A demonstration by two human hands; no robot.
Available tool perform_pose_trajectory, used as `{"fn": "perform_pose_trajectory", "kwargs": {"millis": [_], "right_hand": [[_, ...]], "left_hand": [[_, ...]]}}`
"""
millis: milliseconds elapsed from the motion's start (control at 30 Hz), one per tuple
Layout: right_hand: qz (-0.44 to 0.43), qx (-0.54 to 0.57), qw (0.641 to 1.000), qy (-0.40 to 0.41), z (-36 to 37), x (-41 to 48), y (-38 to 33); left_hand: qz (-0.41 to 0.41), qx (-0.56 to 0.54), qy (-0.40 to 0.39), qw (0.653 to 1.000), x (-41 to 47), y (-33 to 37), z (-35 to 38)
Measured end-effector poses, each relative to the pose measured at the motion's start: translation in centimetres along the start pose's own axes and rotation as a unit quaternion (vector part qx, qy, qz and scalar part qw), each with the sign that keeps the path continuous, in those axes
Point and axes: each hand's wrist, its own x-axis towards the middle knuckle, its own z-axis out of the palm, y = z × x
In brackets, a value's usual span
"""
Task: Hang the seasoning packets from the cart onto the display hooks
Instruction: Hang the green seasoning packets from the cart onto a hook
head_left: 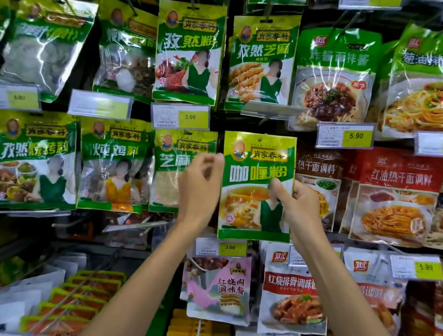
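A green and yellow curry powder packet stands upright in front of the display, in the gap between a green sesame packet and brown noodle-sauce packets. My right hand pinches its right edge, thumb on the front. My left hand is at its upper left edge with fingers curled; whether they pinch the edge is unclear. The packet's hang hole is at the top, below a tilted-up price tag holder. The hook behind it is hidden. No cart is in view.
Rows of hanging seasoning packets fill the wall, with yellow price tags between rows. A pink sauce packet and a red-white rib sauce packet hang just below. Orange packets lie in stacks at lower left.
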Motion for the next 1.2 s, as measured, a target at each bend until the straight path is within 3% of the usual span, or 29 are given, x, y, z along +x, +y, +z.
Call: {"fn": "perform_pose_trajectory", "kwargs": {"millis": [33, 100, 200, 433, 733, 1200], "right_hand": [[0.008, -0.006, 1.000, 0.010, -0.4, 0.1, 0.3], [0.024, -0.012, 0.999, 0.025, -1.0, 0.5, 0.8], [0.030, -0.009, 0.999, 0.040, -1.0, 0.9, 0.5], [0.019, -0.009, 0.999, 0.026, -0.1, 2.6, 0.2], [0.033, -0.021, 0.998, 0.043, 0.1, 3.7, 0.7], [-0.021, -0.170, 0.978, 0.122, 1.9, 6.2, 2.9]], "left_hand": [[0.078, 0.067, 0.049, 0.993, 0.8, 0.2, -0.6], [0.219, 0.200, 0.119, 0.948, 3.0, 0.2, -1.7], [0.308, 0.312, 0.148, 0.886, 6.6, -0.1, -2.9], [0.354, 0.413, 0.079, 0.835, 9.5, -1.5, -3.9], [0.402, 0.403, 0.073, 0.819, 9.3, -2.6, -4.1], [0.439, 0.414, 0.096, 0.792, 10.0, -3.4, -4.3]]}}
